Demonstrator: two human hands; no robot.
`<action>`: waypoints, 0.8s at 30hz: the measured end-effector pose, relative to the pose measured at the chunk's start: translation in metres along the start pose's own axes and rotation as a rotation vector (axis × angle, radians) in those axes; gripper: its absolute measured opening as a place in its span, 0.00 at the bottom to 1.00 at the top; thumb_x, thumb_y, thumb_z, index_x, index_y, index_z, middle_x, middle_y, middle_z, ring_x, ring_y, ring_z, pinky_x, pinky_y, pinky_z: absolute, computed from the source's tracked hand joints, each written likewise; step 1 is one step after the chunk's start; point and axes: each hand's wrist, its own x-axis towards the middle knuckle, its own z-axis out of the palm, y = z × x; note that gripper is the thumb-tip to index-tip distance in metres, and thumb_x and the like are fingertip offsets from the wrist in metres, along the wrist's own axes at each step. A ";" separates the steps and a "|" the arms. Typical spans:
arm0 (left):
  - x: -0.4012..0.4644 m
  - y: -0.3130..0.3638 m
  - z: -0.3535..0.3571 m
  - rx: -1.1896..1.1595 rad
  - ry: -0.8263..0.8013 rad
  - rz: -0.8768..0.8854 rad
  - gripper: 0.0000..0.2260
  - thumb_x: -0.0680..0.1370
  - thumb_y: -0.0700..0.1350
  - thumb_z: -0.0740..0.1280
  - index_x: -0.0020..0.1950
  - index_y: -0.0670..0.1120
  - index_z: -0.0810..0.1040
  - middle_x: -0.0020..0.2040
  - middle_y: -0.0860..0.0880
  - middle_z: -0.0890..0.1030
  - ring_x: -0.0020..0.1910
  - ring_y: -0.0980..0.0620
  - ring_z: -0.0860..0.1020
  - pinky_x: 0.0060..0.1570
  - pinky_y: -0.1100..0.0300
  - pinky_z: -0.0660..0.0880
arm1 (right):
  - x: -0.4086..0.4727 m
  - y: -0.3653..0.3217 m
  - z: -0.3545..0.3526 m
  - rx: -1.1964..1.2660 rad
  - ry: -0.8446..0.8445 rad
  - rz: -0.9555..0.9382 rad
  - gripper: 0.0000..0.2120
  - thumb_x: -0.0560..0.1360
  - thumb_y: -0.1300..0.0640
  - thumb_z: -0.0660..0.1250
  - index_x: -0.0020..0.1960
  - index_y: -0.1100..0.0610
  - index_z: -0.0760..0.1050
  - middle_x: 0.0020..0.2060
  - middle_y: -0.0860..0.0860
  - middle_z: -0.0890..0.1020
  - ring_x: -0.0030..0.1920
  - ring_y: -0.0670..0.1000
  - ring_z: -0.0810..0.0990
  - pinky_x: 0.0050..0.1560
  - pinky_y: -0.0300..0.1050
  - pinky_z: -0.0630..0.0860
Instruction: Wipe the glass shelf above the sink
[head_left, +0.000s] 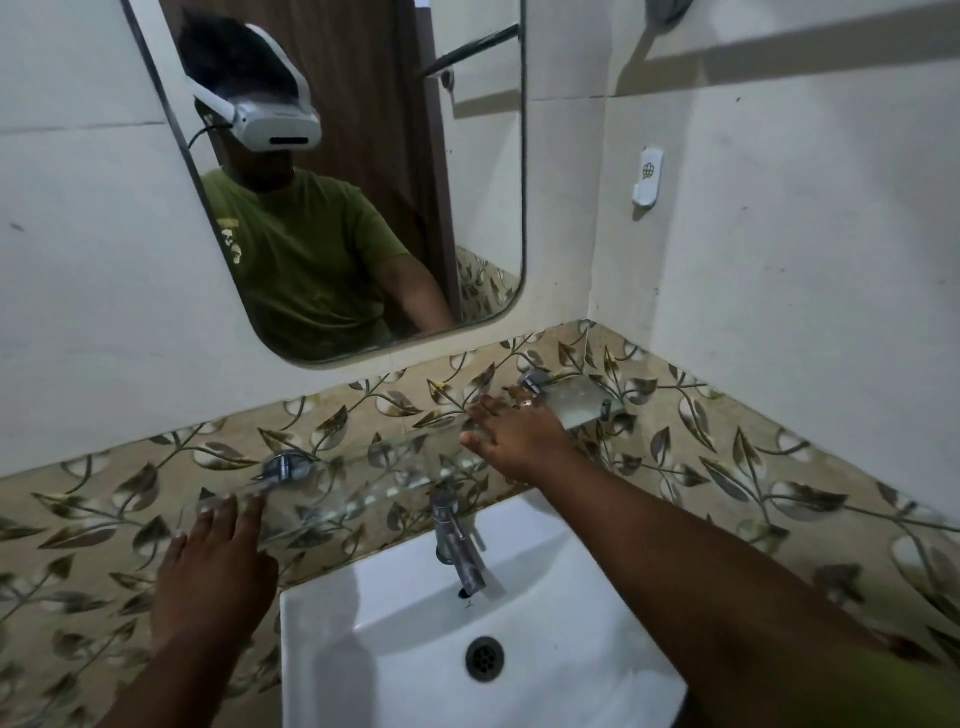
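A clear glass shelf (363, 467) runs along the leaf-patterned tile wall above the white sink (415, 649), held by two chrome brackets (283, 465). My left hand (218, 566) rests flat on the shelf's left end with fingers spread, holding nothing. My right hand (519, 434) lies palm down on the shelf near the right bracket (535, 382), fingers spread. I see no cloth in either hand. The far right end of the shelf (576, 400) looks cloudy.
A chrome tap (460, 545) stands at the back of the sink, just under the shelf. A mirror (483, 208) hangs above and reflects a person in a green shirt. The side wall closes in at the right, with a small white holder (647, 176).
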 end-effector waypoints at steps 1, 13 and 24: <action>-0.001 0.000 0.000 0.005 -0.003 0.002 0.35 0.69 0.50 0.71 0.75 0.48 0.66 0.73 0.41 0.71 0.72 0.40 0.69 0.66 0.40 0.69 | -0.001 -0.004 -0.001 -0.006 -0.003 -0.009 0.56 0.62 0.20 0.24 0.81 0.43 0.58 0.82 0.46 0.58 0.81 0.62 0.52 0.73 0.60 0.60; -0.003 0.002 -0.004 0.036 -0.020 -0.004 0.37 0.68 0.51 0.72 0.75 0.47 0.65 0.74 0.41 0.70 0.72 0.39 0.68 0.67 0.41 0.68 | 0.000 0.030 0.000 -0.047 -0.013 -0.058 0.47 0.72 0.23 0.32 0.81 0.45 0.59 0.81 0.46 0.60 0.82 0.59 0.50 0.77 0.58 0.57; 0.004 0.000 -0.006 0.051 -0.130 0.033 0.38 0.63 0.53 0.72 0.72 0.44 0.70 0.70 0.37 0.74 0.67 0.34 0.72 0.59 0.35 0.72 | -0.012 0.061 -0.004 -0.034 -0.015 -0.134 0.39 0.76 0.26 0.37 0.80 0.42 0.60 0.82 0.46 0.58 0.82 0.61 0.49 0.78 0.61 0.47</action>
